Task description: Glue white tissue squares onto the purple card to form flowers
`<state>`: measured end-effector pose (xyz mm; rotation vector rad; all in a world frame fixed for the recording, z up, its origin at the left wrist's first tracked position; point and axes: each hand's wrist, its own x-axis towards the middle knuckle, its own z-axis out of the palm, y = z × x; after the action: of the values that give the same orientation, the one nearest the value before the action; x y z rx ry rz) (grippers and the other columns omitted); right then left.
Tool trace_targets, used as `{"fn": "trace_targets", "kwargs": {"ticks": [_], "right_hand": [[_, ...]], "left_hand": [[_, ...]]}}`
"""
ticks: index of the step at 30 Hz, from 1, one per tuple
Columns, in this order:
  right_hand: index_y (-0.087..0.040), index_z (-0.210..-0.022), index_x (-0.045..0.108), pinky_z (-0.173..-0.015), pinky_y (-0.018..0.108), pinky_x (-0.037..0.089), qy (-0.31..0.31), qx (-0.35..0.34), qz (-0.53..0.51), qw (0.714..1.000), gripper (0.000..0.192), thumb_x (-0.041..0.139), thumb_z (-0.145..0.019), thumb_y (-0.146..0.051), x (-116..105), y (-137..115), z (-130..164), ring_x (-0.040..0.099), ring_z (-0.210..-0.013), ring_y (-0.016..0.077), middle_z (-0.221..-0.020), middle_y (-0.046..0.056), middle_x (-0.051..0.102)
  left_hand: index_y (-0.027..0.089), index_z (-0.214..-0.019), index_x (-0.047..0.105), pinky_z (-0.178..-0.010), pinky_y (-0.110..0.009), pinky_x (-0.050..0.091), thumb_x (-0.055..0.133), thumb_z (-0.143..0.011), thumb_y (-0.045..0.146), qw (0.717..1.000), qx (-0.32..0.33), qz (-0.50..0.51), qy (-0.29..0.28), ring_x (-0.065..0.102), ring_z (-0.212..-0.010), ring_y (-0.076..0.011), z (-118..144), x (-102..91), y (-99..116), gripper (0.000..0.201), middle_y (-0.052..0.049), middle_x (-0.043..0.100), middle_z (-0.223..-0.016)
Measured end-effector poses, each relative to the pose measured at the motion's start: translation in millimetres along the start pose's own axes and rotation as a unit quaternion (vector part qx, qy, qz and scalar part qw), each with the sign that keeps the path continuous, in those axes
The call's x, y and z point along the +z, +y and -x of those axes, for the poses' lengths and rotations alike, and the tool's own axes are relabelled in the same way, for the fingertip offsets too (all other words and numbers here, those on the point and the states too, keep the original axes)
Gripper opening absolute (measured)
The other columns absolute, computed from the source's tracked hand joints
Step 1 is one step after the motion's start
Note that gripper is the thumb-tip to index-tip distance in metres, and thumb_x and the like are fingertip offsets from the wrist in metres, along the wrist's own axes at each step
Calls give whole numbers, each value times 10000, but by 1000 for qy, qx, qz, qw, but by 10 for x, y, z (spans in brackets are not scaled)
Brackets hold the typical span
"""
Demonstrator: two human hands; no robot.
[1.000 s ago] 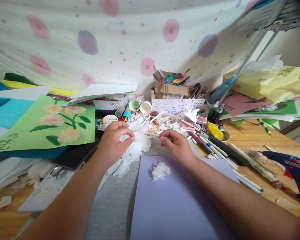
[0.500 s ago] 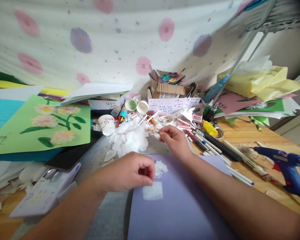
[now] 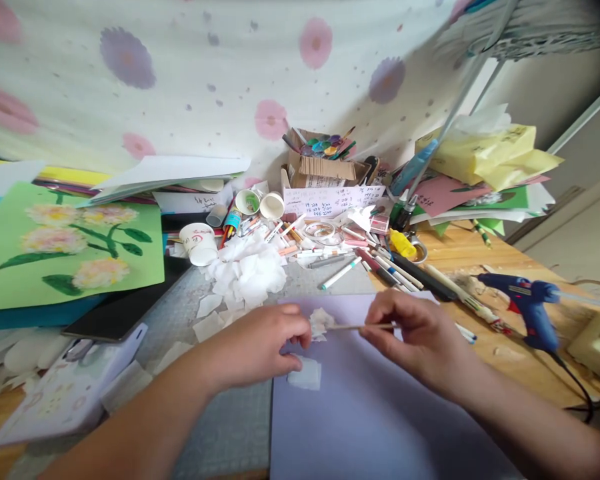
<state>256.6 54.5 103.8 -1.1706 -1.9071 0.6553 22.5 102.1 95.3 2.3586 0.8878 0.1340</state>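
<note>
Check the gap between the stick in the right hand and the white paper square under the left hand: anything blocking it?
Nothing visible. The thin stick in the right hand points left over bare lilac sheet; the white paper square lies just below its tip, pinned by the left hand. A crumpled white tuft sits beside the tip.

A pale lilac sheet of card [image 3: 380, 413] carries white tissue-paper squares [image 3: 306, 373]. Beside it lies a grey cutting mat with a fine grid [image 3: 220, 413] on a light brown wooden bench [image 3: 460, 257]. A green card painted with pale pink and yellow flowers [image 3: 65, 243] lies left. A blue glue gun [image 3: 525, 303] lies right. Behind hangs a white cloth patterned with pink and purple flowers [image 3: 205, 73].
</note>
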Motion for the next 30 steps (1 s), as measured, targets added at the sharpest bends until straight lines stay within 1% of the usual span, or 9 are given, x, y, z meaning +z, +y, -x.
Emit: {"fn": "trace_targets", "kwargs": {"ticks": [3,6,12,17,19,21,26,28,30], "right_hand": [[-198,-648,531,-475,206,399,-19,26,4,999,162,578,-802,-179,109,53,272,479,-508,100,-568,-21,535],[-191,-653,541,-488,195,400,-15,33,10,999,147,558,-790,-141,230,75,399,496,-520,96,-589,-18,552],[-184,-668,558,-470,193,403,20,103,-24,994,128,547,-795,-198,384,157,451,506,-495,104,-554,-19,563],[-185,-667,579,-496,200,409,15,71,3,997,126,550,-788,-167,422,168,454,525,-519,108,-589,-10,582],[-187,-662,575,-498,199,409,12,62,0,998,124,554,-779,-153,418,160,462,528,-522,107,-592,-12,581],[-189,-660,567,-490,198,408,27,59,-15,998,123,562,-778,-154,404,158,480,524,-514,105,-585,-16,574],[-199,-686,543,-454,198,381,112,39,-24,993,126,560,-809,-171,370,167,518,484,-481,98,-569,-29,530],[-199,-701,546,-465,201,382,110,19,-5,994,121,560,-812,-152,379,170,507,489,-494,99,-580,-28,533],[-198,-723,559,-491,208,388,90,-6,22,996,115,564,-808,-122,404,175,487,505,-523,105,-595,-23,544]], "left_hand": [[198,-750,600,-625,-209,342,602,-710,95,999,18,-34,-2,523,-732,-120,-12,41,-10,111,30,557,-807],[188,-681,575,-611,-209,328,540,-728,55,998,35,-55,-10,520,-702,-114,-27,77,-38,146,27,551,-760],[177,-663,554,-607,-201,331,517,-728,37,998,45,-28,-17,511,-693,-104,-2,2,-62,158,24,539,-746],[179,-670,563,-611,-196,348,520,-725,51,999,44,7,-19,510,-686,-98,20,-55,-40,145,34,543,-728],[182,-675,557,-603,-194,354,513,-720,59,999,26,22,5,509,-673,-95,-1,-18,-10,139,41,546,-712],[185,-680,554,-593,-198,359,507,-723,74,999,3,29,41,508,-654,-96,-39,50,23,127,40,550,-700],[187,-675,544,-597,-222,358,498,-721,91,993,-11,-31,115,504,-674,-121,-118,197,61,116,16,558,-714],[187,-665,531,-601,-226,354,493,-710,83,990,-19,-52,127,501,-683,-127,-126,211,56,119,13,553,-708],[187,-667,528,-601,-227,348,492,-707,80,990,-24,-62,125,500,-683,-127,-130,212,46,120,13,551,-707]]}}
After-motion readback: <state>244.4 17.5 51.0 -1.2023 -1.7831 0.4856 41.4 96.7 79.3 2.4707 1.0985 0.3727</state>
